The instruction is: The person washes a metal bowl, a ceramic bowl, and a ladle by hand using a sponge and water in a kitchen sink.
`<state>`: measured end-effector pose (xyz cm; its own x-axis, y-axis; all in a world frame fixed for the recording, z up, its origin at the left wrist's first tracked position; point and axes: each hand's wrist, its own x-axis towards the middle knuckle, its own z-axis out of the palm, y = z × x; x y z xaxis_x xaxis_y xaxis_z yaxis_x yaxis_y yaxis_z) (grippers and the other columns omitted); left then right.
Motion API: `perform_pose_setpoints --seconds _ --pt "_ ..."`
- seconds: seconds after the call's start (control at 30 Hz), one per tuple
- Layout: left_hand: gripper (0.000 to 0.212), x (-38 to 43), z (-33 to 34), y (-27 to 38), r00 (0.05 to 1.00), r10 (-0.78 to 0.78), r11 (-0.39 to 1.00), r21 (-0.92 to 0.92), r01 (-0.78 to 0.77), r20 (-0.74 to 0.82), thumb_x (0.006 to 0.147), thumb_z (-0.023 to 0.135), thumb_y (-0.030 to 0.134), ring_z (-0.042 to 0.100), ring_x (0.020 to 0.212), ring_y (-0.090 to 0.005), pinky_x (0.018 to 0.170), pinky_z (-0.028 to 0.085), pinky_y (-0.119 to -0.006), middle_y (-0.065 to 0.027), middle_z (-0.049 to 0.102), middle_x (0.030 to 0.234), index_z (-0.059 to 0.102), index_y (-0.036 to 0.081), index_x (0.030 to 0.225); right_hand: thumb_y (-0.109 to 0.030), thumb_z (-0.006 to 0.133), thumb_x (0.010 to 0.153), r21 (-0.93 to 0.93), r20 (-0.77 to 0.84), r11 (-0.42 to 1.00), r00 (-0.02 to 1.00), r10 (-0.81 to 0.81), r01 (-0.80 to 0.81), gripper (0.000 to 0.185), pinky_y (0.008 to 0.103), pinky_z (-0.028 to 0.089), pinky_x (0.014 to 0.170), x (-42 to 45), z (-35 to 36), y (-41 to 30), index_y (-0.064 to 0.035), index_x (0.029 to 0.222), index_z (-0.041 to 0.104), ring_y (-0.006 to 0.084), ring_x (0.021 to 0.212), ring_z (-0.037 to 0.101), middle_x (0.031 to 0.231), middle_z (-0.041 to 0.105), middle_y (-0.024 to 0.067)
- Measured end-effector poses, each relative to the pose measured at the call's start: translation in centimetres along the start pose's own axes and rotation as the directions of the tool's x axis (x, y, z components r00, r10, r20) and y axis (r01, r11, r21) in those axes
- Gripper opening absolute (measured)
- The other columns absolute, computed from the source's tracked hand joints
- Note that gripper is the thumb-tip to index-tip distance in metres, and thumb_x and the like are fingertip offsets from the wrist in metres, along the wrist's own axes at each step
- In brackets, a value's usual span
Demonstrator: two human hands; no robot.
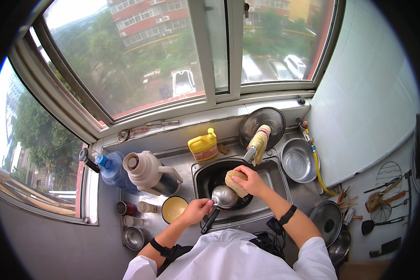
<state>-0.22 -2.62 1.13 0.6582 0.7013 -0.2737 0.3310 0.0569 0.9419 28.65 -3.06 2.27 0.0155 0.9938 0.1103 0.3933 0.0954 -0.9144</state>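
Observation:
My left hand (198,210) grips a metal ladle (224,197) near its bowl, holding it over the sink (271,203). In my right hand (251,180) is a tan scrubbing sponge, apparently loofah (235,185), pressed close against the ladle's bowl. Below them a dark pan (245,204) sits in the stainless steel sink, its black handle (210,220) pointing towards me over the front rim. The ladle, sponge and hands hide much of the pan. A cloth-wrapped faucet (259,141) reaches over the sink from behind.
Left of the sink stand a thermos jug (154,171), a blue water bottle (113,171) and a yellow bowl (174,209). A yellow detergent bottle (203,147) and an upright metal lid (262,122) are behind. To the right lie a metal basin (296,161) and a pot lid (325,222).

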Motion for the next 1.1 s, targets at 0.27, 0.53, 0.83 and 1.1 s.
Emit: perform_pose_setpoints --seconds 0.27,0.53,0.83,1.1 --pt "0.035 0.6 -1.4 0.8 0.969 -0.174 0.665 -0.705 0.246 0.174 0.111 0.049 0.036 0.025 0.05 -0.0043 0.045 0.017 -0.025 0.0077 0.033 0.062 0.051 0.012 0.085 -0.025 0.059 0.107 0.343 -0.08 0.936 0.99 0.118 -0.084 0.027 0.0271 0.047 0.092 -0.5 1.7 1.3 -0.004 0.122 0.052 0.0098 0.102 0.057 0.109 0.062 0.0029" --pt "0.036 1.4 -1.2 1.7 0.988 -0.153 0.612 -0.783 0.115 0.026 0.111 0.049 0.036 0.025 0.049 -0.0058 0.044 0.017 -0.025 0.0069 0.034 0.061 0.05 0.013 0.083 -0.029 0.067 0.103 0.543 -0.128 0.839 0.987 0.1 -0.015 0.042 0.0296 0.049 0.094 -0.7 3.0 -0.2 -0.0049 0.126 0.042 0.0123 0.106 0.059 0.115 0.06 0.0068" --pt "0.037 2.6 -0.4 0.9 0.934 -0.258 0.769 -0.638 0.044 -0.247 0.11 0.05 0.037 0.036 0.048 -0.0087 0.044 0.028 -0.026 0.0046 0.045 0.063 0.057 0.009 0.087 -0.022 0.079 0.094 0.441 0.05 0.896 0.998 0.024 -0.044 0.05 0.0319 0.054 0.092 -2.0 5.4 -3.2 -0.0056 0.124 0.044 0.0141 0.105 0.062 0.114 0.061 0.0082" --pt "0.042 3.2 -0.2 -1.4 0.891 -0.192 0.96 0.109 0.257 -0.412 0.11 0.051 0.039 0.051 0.072 -0.0102 0.067 0.044 -0.028 0.0026 0.061 0.079 0.071 0.003 0.102 -0.022 0.059 0.106 0.772 0.198 0.584 0.968 0.155 -0.252 0.027 0.0273 0.05 0.094 -1.1 4.3 -3.8 -0.0036 0.127 0.055 0.0119 0.107 0.063 0.115 0.064 0.0052"
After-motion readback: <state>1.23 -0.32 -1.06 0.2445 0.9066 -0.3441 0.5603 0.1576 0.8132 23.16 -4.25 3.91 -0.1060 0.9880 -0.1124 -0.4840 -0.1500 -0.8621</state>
